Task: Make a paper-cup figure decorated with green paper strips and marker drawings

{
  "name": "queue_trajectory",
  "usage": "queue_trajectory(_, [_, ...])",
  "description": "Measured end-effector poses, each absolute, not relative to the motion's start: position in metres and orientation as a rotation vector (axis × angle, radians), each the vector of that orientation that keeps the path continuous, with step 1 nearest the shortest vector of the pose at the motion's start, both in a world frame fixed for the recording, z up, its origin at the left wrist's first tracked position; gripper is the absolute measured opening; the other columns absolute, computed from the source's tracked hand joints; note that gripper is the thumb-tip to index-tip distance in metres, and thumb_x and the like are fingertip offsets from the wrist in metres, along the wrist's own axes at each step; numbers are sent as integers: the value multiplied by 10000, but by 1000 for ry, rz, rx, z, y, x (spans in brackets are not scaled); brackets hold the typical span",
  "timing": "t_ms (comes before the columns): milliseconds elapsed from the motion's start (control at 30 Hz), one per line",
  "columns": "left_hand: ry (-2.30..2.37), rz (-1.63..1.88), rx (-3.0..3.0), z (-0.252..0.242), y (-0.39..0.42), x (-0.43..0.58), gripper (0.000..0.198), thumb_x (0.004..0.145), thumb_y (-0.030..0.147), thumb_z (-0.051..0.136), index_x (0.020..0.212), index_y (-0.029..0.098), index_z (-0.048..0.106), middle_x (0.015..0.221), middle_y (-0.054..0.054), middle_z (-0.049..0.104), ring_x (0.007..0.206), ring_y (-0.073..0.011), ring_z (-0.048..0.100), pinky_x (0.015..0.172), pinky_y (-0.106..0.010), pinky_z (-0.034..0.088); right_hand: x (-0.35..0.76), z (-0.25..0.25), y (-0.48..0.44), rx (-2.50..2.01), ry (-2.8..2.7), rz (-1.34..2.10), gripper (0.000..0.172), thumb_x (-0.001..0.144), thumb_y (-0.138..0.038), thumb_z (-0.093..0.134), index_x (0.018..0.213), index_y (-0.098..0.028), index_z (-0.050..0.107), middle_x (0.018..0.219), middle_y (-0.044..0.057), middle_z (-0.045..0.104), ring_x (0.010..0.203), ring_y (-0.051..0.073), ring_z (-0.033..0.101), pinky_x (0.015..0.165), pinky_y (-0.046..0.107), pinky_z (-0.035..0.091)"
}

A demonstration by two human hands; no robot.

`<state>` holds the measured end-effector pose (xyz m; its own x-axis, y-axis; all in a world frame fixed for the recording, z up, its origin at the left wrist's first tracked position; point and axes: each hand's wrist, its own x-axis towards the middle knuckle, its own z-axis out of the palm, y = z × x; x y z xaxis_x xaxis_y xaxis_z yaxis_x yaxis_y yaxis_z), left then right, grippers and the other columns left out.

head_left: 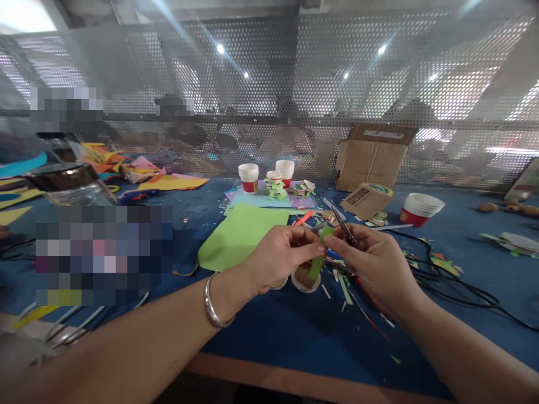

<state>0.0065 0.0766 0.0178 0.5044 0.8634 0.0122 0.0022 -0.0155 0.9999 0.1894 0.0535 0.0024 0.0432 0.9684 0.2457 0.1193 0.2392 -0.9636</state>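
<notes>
Between thumb and fingers my left hand [280,255] pinches a narrow green paper strip [316,266] near its upper end. My right hand [377,264] is closed around a pair of scissors [345,229], whose blades point up and away. The right thumb tip also meets the strip beside the left fingertips. Below the strip lies a paper cup piece [306,285], its brown inside facing up. Part of a second pale round piece shows under my left hand. A large green paper sheet [246,233] lies just beyond my left wrist.
Paper cup stacks [248,178] stand at the back, and another cup stack [421,210] at the right. Small paper turtles [275,186] sit between them. A cardboard box [373,157] stands behind. Black cables [458,289] and paper scraps lie rightward; a glass jar [80,191] stands left.
</notes>
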Motion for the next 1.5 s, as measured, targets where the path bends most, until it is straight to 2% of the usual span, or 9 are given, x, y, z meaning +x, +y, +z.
queue_trajectory(133, [833, 848, 1384, 20, 75, 7, 254, 782, 365, 796, 771, 143, 674, 694, 1, 610, 619, -108, 546, 620, -270, 436, 189, 2, 54, -1091, -1348, 976, 322, 775, -474, 841, 829, -174, 735, 756, 9, 626, 640, 115, 496, 516, 243, 358])
queue_trajectory(200, [839, 876, 1369, 23, 76, 6, 210, 804, 321, 775, 758, 138, 682, 699, -2, 623, 627, -102, 550, 634, -262, 448, 188, 3, 53, -1076, -1345, 1023, 356, 798, -515, 820, 823, -173, 727, 667, -24, 552, 568, 88, 416, 474, 234, 289])
queue_trajectory(300, [832, 929, 1302, 27, 77, 5, 195, 814, 279, 764, 725, 138, 663, 706, -6, 642, 647, -99, 568, 635, -247, 443, 188, 3, 51, -1050, -1326, 1117, 443, 839, -613, 751, 828, -172, 707, 555, -86, 345, 484, 58, 221, 433, 239, 149])
queue_trajectory(367, [823, 967, 1245, 29, 78, 4, 191, 800, 254, 773, 710, 140, 649, 709, -3, 648, 674, -103, 587, 649, -242, 443, 188, 3, 50, -1033, -1313, 1166, 475, 850, -644, 724, 846, -169, 706, 555, -96, 286, 486, 57, 176, 437, 246, 113])
queue_trajectory(500, [794, 1000, 1250, 28, 78, 6, 190, 765, 258, 804, 708, 140, 667, 701, 12, 634, 691, -98, 571, 697, -248, 444, 187, 3, 49, -1027, -1257, 1261, 486, 851, -651, 721, 819, -168, 688, 574, -85, 300, 493, 59, 199, 437, 246, 124])
queue_trajectory(733, [773, 950, 1269, 22, 78, 8, 173, 774, 287, 790, 788, 131, 718, 815, -35, 695, 802, -159, 631, 850, -342, 474, 184, 6, 50, -1013, -1222, 1352, 519, 844, -655, 727, 696, -172, 610, 559, -91, 251, 487, 51, 145, 419, 232, 93])
queue_trajectory(1000, [749, 936, 1247, 22, 75, 9, 116, 759, 230, 786, 757, 127, 735, 765, -27, 699, 761, -138, 626, 811, -310, 472, 184, 7, 47, -1041, -1245, 1339, 536, 785, -669, 778, 702, -159, 634, 539, -85, 299, 488, 45, 168, 411, 217, 96])
queue_trajectory(1200, [759, 921, 1242, 24, 73, 8, 215, 709, 293, 843, 784, 110, 757, 770, -37, 704, 735, -129, 610, 775, -291, 461, 186, 6, 48, -1029, -1232, 1374, 527, 785, -664, 779, 717, -162, 635, 551, -91, 278, 493, 45, 146, 416, 218, 90])
queue_trajectory(1500, [784, 905, 1197, 24, 72, 10, 174, 706, 267, 825, 724, 115, 742, 732, -34, 681, 703, -124, 591, 745, -289, 444, 186, 5, 47, -1025, -1241, 1375, 523, 762, -651, 805, 714, -161, 629, 561, -85, 311, 505, 50, 155, 419, 222, 93])
